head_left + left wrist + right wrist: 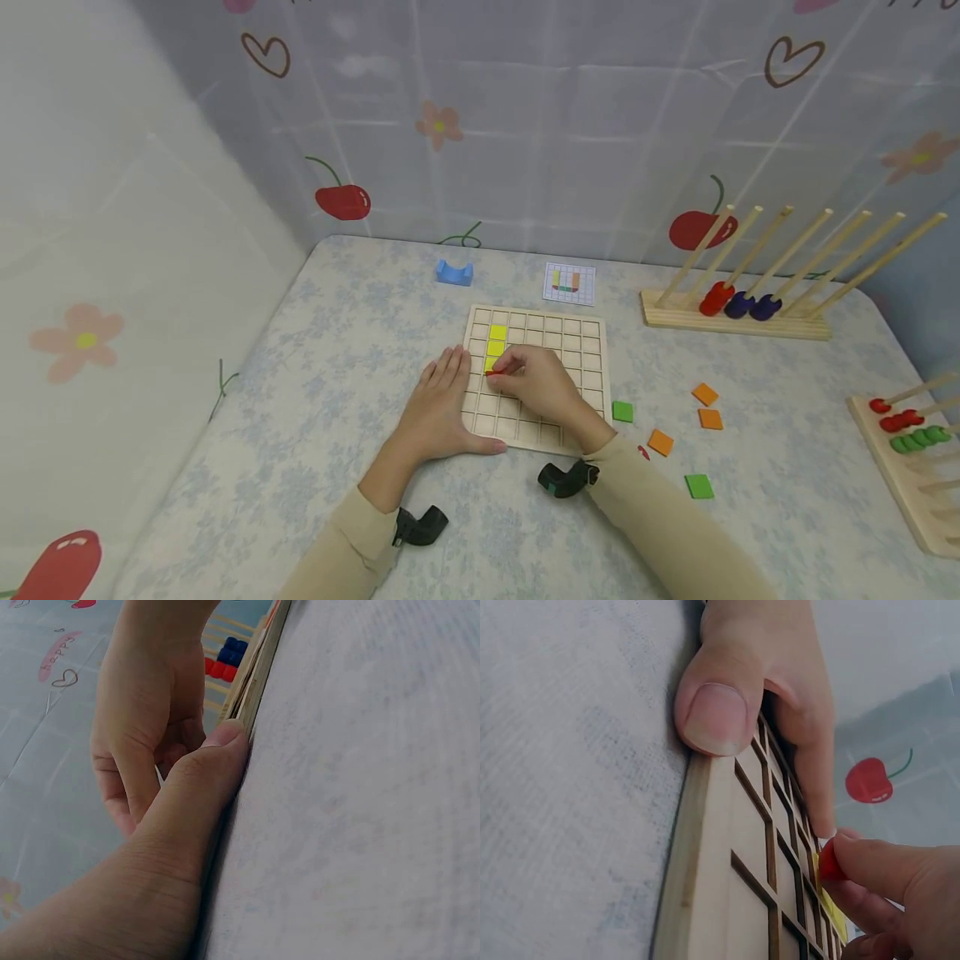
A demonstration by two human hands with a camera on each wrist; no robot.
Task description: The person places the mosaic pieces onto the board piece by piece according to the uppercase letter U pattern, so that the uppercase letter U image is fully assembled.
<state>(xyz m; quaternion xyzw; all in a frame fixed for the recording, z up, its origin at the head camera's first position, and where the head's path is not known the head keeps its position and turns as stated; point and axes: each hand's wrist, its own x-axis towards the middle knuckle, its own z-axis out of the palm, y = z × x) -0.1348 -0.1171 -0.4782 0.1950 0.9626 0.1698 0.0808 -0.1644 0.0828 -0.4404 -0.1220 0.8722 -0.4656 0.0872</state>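
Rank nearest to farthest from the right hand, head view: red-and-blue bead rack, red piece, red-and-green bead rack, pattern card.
1. Red piece: pinched in the right hand.
2. Pattern card: beyond the board.
3. Red-and-blue bead rack: back right.
4. Red-and-green bead rack: right edge of view.

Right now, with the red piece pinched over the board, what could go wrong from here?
The right hand pinches the red piece right by the yellow tiles, so its fingers might nudge one out of line.

The left hand lies at the edge of the gridded board; if it eased off, the board could perhaps slide.

A loose green tile lies near the right wrist and might get brushed aside.
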